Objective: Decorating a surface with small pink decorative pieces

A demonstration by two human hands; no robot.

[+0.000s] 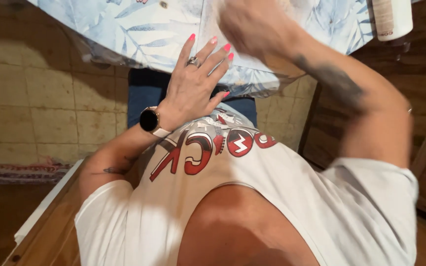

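My left hand (195,83) lies flat with its fingers spread on the near edge of a light blue cloth with a leaf print (144,34). It has pink nails, a ring and a wrist watch with a dark round face. My right hand (252,24) is over the same cloth near the top of the view. It is blurred by motion, so its fingers and any hold on the cloth cannot be made out. A tattoo marks the right forearm. My white printed T-shirt (272,197) fills the lower half of the view.
A white cylindrical container (393,17) stands at the top right, beside the cloth. Beige floor tiles (35,98) lie to the left, a striped rug (16,172) at the far left, and wooden boards (420,74) on the right.
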